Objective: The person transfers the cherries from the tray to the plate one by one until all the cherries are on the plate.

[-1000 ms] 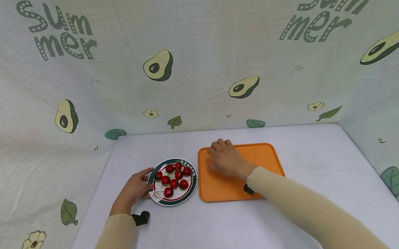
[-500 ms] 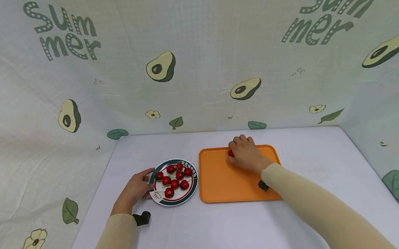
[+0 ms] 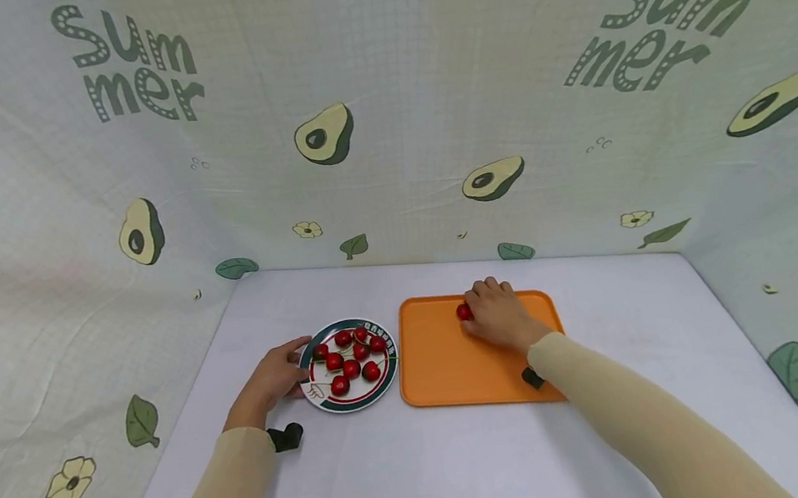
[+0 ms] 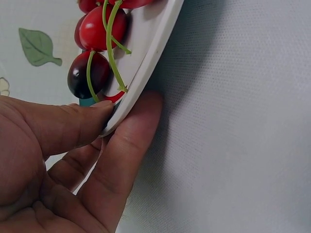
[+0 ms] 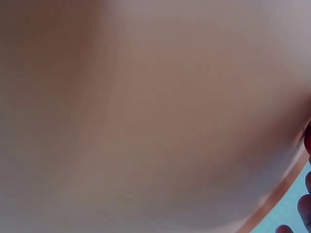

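Observation:
My left hand (image 3: 278,374) pinches the rim of a round plate (image 3: 329,407) with a dark green border. In the left wrist view the thumb lies on the top of the rim and fingers (image 4: 121,155) sit beneath it. Several red cherries (image 3: 351,368) with green stems lie on the plate; one dark red cherry (image 4: 88,75) is close to the thumb. My right hand (image 3: 500,315) is over the far right part of an orange tray (image 3: 452,368), holding a single cherry (image 3: 464,312) at its fingertips. Blurred skin fills most of the right wrist view, with that cherry barely showing at the right edge.
The tray stands just right of the plate on a white-covered table (image 3: 415,482). A printed cloth (image 3: 396,115) with avocados and leaves hangs behind and along both sides. Black straps (image 3: 287,437) are on the wrists.
My right hand has moved right across the tray, then slightly nearer, and the cherry at its fingertips has come into sight. My left hand stays on the plate rim.

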